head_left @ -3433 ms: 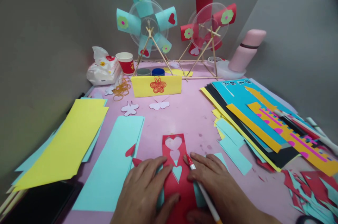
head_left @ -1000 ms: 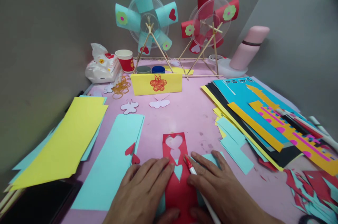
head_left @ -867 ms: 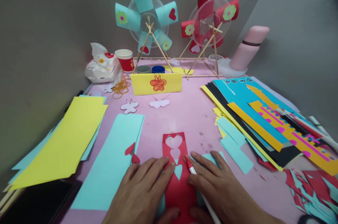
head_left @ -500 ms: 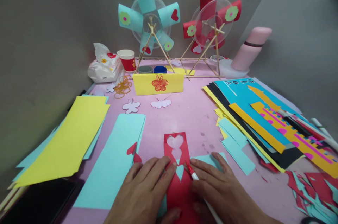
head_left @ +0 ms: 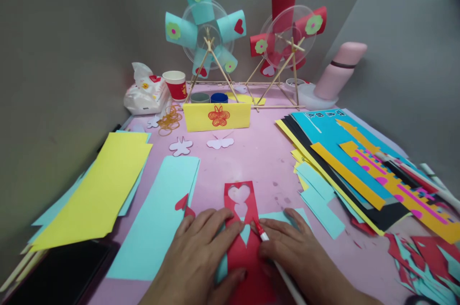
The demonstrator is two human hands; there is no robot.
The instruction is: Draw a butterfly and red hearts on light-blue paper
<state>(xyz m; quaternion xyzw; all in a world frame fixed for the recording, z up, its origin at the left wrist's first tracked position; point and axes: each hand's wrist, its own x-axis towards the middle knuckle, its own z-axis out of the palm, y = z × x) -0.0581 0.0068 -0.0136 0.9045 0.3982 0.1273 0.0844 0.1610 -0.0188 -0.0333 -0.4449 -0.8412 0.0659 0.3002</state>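
A red paper strip (head_left: pixel 240 266) with heart-shaped cut-outs lies in front of me, light blue paper showing under it. My left hand (head_left: pixel 201 247) rests on its left side, fingers stretched out and pressing the paper; a fingertip touches beside the pale blue pointed opening (head_left: pixel 245 235). Between the fingers of my right hand (head_left: pixel 298 252) is a white-barrelled marker with a red tip (head_left: pixel 262 232), its tip at the strip's right edge. Small red paper hearts (head_left: pixel 183 203) lie by my left fingers, on a long light blue sheet (head_left: pixel 154 228).
Yellow sheets (head_left: pixel 97 185) and a black phone-like slab (head_left: pixel 61 276) are at left. Coloured papers (head_left: pixel 323 128), pens and red-blue scraps (head_left: pixel 424 262) are at right. Two paper-bladed wheels (head_left: pixel 208 41) on sticks, a paper cup (head_left: pixel 175 85) and a pink bottle (head_left: pixel 339 70) stand behind.
The view has shifted slightly, so the scene sits a little lower. Both hands stay nearly in place, with the left fingers moved slightly on the red strip.
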